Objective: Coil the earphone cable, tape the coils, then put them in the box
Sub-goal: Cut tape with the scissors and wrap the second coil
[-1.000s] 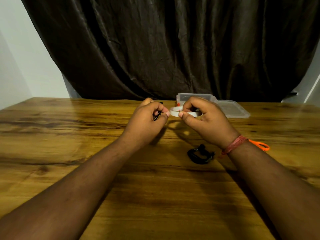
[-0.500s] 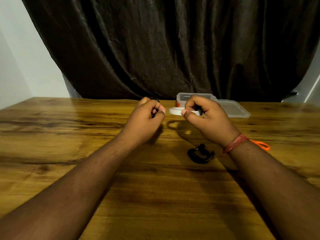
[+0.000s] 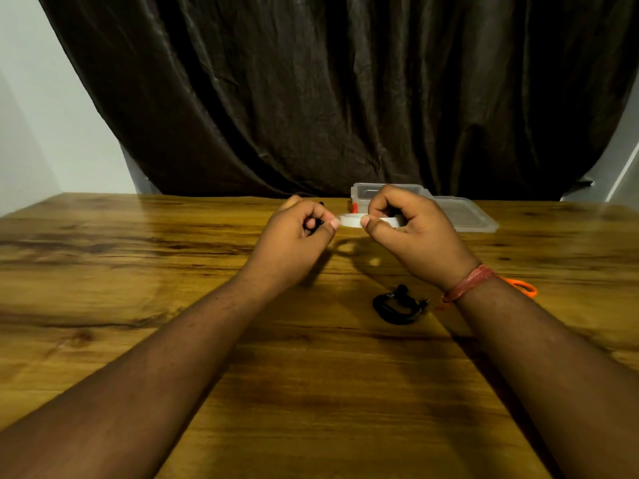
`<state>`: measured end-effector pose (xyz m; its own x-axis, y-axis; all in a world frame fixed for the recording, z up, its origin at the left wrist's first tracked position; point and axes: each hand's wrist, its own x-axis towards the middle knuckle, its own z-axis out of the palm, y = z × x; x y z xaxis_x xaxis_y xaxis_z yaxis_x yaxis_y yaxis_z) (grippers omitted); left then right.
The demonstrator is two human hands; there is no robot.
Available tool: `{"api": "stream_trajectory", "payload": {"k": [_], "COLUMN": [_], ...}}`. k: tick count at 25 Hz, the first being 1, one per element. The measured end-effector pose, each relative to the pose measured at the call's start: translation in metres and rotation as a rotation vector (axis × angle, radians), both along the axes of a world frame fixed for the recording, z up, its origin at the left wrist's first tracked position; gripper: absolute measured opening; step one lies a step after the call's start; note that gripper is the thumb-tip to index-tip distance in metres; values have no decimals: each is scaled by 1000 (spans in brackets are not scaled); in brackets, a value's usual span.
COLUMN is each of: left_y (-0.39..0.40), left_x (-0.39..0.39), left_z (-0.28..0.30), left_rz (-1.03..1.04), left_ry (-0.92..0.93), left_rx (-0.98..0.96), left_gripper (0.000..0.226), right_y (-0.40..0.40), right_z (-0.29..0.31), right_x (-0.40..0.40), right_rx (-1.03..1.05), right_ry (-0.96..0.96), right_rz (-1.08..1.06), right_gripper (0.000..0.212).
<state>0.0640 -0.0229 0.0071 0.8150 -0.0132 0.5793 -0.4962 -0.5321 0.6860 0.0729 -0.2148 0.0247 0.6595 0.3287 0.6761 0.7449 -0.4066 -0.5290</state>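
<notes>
The left hand [image 3: 297, 233], centre of the frame, is curled round a small black coil of earphone cable [image 3: 316, 223], mostly hidden; thumb tip touches the white tape roll [image 3: 366, 220]. The right hand [image 3: 411, 226] pinches that roll btw thumb and bent fingers, above the wooden table [image 3: 138, 271]. A second black coil [image 3: 399, 305] lies lower right of centre, just beside the right wrist. An orange loop [image 3: 524, 286], prob. a scissors handle, shows behind the wrist. The clear box [image 3: 366, 191] w/ its lid [image 3: 466, 216] sits at the far edge, by the dark curtain [image 3: 345, 91]. Much bare wood at left and bottom.
</notes>
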Motion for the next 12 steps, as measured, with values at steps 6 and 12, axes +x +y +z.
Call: {"api": "stream_trajectory", "payload": {"k": [6,12], "left_y": [1,13], "left_x": [-3,5], "left_z": [4,7], "left_rz": [-51,-69], "left_ry": [131,172], "left_rx": [-110,-114], "left_gripper": [6,8], "right_y": [-1,-5], "right_z": [-1,-5], "right_x": [3,9], "right_rx": [34,-151], "right_ry": [32,238], "right_rz": [31,63], "right_gripper": [14,13]}}
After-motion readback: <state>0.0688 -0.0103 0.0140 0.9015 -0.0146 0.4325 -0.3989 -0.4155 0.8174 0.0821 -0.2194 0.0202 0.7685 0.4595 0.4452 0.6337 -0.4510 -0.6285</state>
